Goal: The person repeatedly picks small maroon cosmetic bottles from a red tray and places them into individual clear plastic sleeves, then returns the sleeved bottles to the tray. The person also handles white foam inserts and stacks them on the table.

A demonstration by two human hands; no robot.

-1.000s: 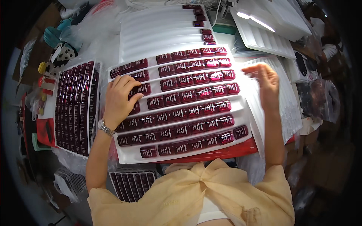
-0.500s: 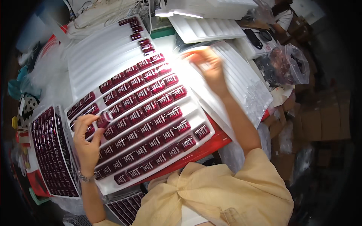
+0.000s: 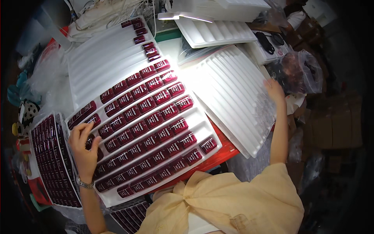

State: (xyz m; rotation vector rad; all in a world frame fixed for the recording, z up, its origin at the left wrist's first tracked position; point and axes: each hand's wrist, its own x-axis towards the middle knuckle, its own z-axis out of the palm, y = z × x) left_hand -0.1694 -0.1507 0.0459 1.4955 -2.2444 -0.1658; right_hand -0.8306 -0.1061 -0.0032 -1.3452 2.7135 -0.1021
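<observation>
My left hand (image 3: pixel 84 150) is over the left side of a white ribbed tray (image 3: pixel 199 120), its thumb and fingers spread apart. Rows of small glossy dark red pieces with pale print (image 3: pixel 147 104) lie in the tray's grooves, and some lie under and around my left fingertips. Whether the fingertips touch a piece is hard to see. My right hand (image 3: pixel 275 91) is at the far right edge of a white ribbed tray without pieces (image 3: pixel 230 85), which has clear plastic along its right side. The fingers there are partly hidden, so their grip does not show.
Behind, another white tray (image 3: pixel 91 70) carries a few dark red pieces at its right end. A filled tray (image 3: pixel 54 160) leans at the left. A lit lamp (image 3: pixel 187 16), stacked white trays (image 3: pixel 216 33) and a clear bag (image 3: pixel 306 72) are at the back. Cardboard boxes (image 3: pixel 331 121) stand at right.
My left hand has let go of the dark red piece it held above the tray. My right hand has moved right, from over the white trays to their far edge.
</observation>
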